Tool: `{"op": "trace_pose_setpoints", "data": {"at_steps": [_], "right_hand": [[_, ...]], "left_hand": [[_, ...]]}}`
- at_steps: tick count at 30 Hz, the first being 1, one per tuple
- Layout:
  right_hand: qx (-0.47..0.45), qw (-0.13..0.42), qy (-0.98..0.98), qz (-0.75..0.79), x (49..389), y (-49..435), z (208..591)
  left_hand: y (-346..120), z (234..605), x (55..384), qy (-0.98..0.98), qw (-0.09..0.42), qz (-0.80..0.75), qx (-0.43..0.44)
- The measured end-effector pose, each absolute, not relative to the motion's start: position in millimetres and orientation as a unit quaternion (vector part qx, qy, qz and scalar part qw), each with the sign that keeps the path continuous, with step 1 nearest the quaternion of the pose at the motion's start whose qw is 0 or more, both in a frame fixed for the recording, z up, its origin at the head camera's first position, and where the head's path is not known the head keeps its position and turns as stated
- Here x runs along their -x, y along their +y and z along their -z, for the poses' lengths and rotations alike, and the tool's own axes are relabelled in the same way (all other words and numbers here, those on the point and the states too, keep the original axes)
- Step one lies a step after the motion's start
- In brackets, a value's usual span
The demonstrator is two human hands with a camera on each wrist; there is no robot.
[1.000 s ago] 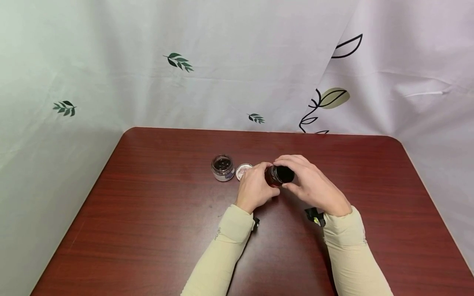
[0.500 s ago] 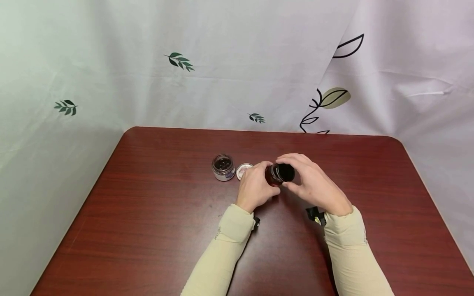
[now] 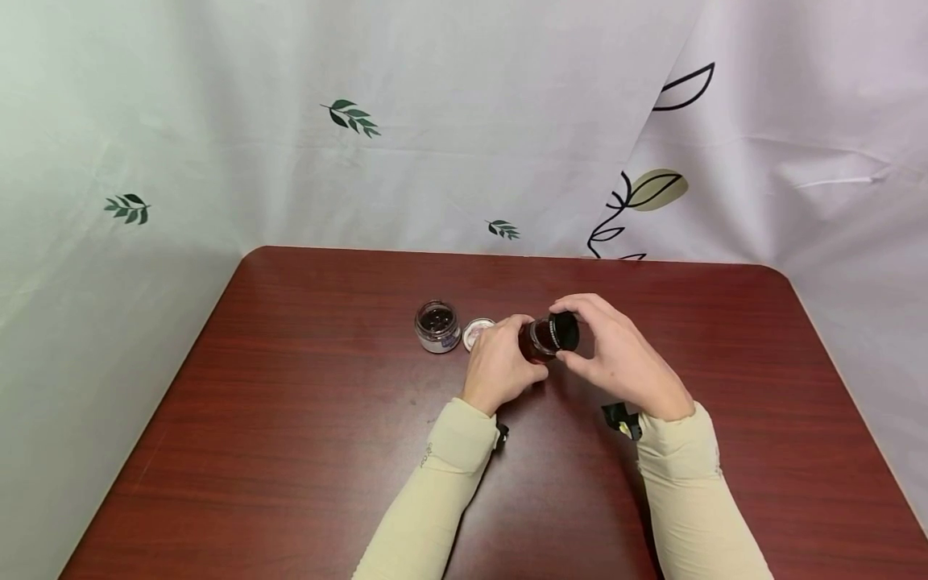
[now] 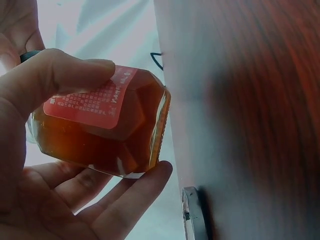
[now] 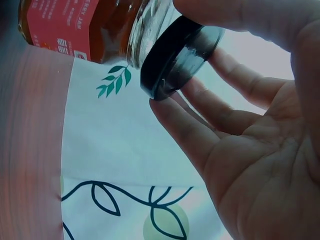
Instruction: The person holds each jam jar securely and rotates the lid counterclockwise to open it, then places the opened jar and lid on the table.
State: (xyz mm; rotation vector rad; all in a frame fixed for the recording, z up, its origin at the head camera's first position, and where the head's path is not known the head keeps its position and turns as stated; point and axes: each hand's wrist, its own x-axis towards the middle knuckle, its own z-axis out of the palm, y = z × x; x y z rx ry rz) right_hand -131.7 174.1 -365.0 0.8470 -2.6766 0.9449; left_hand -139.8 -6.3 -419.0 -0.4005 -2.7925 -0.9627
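Observation:
My left hand (image 3: 500, 366) grips a glass jam jar (image 4: 107, 130) of amber-brown contents with a red label, holding it tilted above the table. In the right wrist view the label (image 5: 60, 27) shows "ERRY JAM". My right hand (image 3: 616, 354) pinches the black lid (image 5: 170, 57) by its edge between thumb and fingertips. The lid sits slanted right at the jar's mouth, with the glass neck (image 5: 145, 32) bare beside it. Left of my left hand stands an uncovered glass jar (image 3: 438, 329) with dark contents, and a silvery lid (image 3: 476, 332) lies next to it, partly behind the hand.
The reddish-brown wooden table (image 3: 326, 451) has rounded far corners. A white curtain (image 3: 435, 145) with leaf prints hangs behind it and along the sides. Both forearms reach in from the near edge.
My right hand has moved slightly up and away from the left, drawing the black lid outward so more of the jar's neck shows. My left hand stays nearly still.

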Motion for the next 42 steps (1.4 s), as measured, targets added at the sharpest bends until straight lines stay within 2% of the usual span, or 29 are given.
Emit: {"op": "trace_pose_setpoints", "data": {"at_steps": [20, 42], "right_hand": [[-0.224, 0.054, -0.918, -0.323, 132, 188, 363], [-0.193, 0.043, -0.931, -0.306, 134, 199, 363]], "left_hand": [[-6, 419, 141, -0.934, 0.076, 0.326, 0.129], [-3, 419, 138, -0.927, 0.084, 0.338, 0.136]]}}
